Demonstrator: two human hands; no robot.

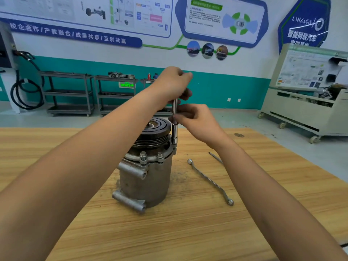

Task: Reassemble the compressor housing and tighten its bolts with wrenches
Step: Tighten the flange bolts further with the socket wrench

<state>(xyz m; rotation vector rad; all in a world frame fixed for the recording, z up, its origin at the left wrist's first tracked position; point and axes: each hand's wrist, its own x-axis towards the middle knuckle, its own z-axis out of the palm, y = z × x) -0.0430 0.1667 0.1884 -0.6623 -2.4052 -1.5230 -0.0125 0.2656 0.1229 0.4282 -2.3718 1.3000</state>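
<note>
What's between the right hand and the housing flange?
Head view: the socket driver, its lower shaft and socket, upright, from the right hand down to the flange.

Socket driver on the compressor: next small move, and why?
Probably twist the handle with the left hand while the right hand steadies the shaft. The socket driver stands upright, its socket down on the flange of the compressor; both hands hold it, and the ring wrench lies untouched on the table.
</note>
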